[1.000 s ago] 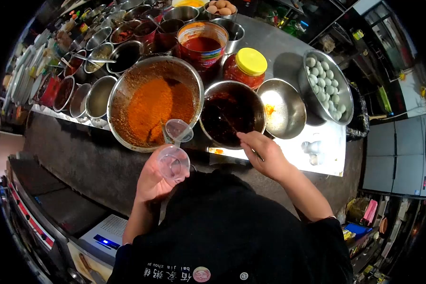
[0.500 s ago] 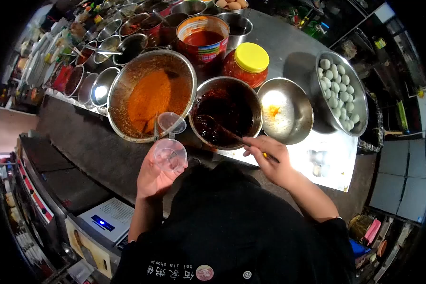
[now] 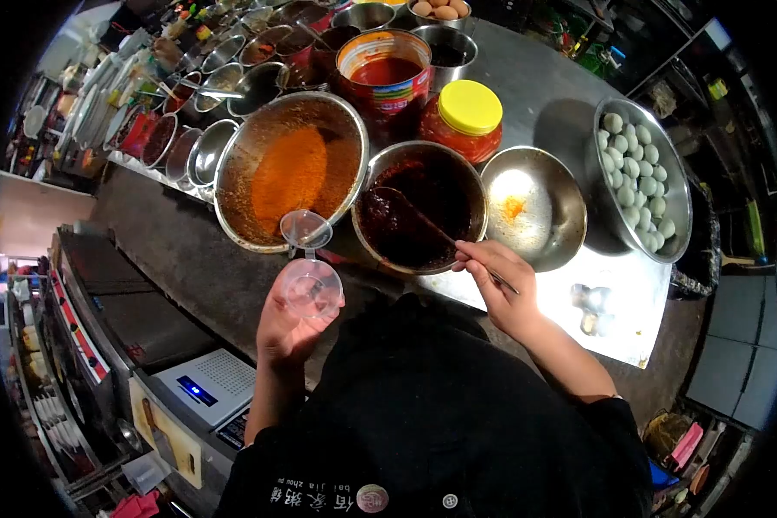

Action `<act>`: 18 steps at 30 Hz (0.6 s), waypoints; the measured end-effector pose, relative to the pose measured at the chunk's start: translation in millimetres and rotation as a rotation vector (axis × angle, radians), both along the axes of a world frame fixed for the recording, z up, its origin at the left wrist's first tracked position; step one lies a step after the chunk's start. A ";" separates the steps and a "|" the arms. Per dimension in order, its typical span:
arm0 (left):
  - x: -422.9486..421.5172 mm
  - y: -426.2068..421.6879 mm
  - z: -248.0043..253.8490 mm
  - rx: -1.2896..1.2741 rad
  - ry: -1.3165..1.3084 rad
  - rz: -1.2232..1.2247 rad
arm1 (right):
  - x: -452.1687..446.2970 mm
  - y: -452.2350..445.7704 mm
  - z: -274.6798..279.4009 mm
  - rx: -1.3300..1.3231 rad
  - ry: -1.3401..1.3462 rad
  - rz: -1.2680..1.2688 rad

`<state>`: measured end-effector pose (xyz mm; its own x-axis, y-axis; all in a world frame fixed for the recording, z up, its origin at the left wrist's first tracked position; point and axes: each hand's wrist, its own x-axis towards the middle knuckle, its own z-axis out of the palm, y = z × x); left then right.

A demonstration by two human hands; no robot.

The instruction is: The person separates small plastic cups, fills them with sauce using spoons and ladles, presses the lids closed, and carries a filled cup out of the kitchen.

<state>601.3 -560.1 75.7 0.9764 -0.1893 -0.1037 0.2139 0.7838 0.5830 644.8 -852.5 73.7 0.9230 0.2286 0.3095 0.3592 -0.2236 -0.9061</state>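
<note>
Left-hand fingers [image 3: 287,321] clasp 1 clear, colourless plastic cup [image 3: 312,289], its round lid [image 3: 306,230] open, near a steel bowl [image 3: 482,197]; right-hand fingers [image 3: 490,259] grip 1 spoon [image 3: 429,226] coated in glossy blackish-red sauce [image 3: 445,190] inside that bowl

The sauce bowl [image 3: 473,177] is metal, its contents glossy. The spoon [image 3: 440,237] in it shines like metal at the handle end. Left of the sauce bowl, a wide basin [image 3: 354,129] is metal, rough with smears inside; on the sauce bowl's near-left side, the cup [image 3: 311,292] and lid [image 3: 306,230] are smooth, see-through plastic. Right of the sauce bowl is a polished metal bowl [image 3: 565,203]; behind the sauce bowl, a jar cap [image 3: 470,106] looks smooth plastic. Beneath the sauce bowl, the counter [image 3: 531,78] is dull metal. Nearer than the sauce bowl, the shirt [image 3: 457,414] is matt cloth.
</note>
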 end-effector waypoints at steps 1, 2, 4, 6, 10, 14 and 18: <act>0.0 0.4 0.5 0.008 0.003 0.005 | -0.5 0.5 0.3 0.000 -0.003 -0.001; 0.7 0.8 1.1 0.008 0.001 0.003 | -1.0 1.0 0.5 0.020 0.009 -0.013; 2.3 2.1 2.4 0.011 -0.013 -0.013 | -2.8 2.0 1.7 0.039 0.018 -0.030; 3.7 4.0 2.7 0.005 -0.020 -0.027 | -4.7 2.5 3.9 0.082 0.050 -0.051; 7.3 7.4 0.6 -0.023 -0.041 -0.055 | -10.5 5.6 4.0 0.269 0.176 -0.091; 10.5 13.0 0.5 -0.051 -0.075 -0.119 | -16.8 4.9 2.6 0.436 0.431 -0.181; 7.8 13.4 4.0 0.034 -0.017 -0.083 | -19.4 3.1 8.9 0.415 0.595 -0.215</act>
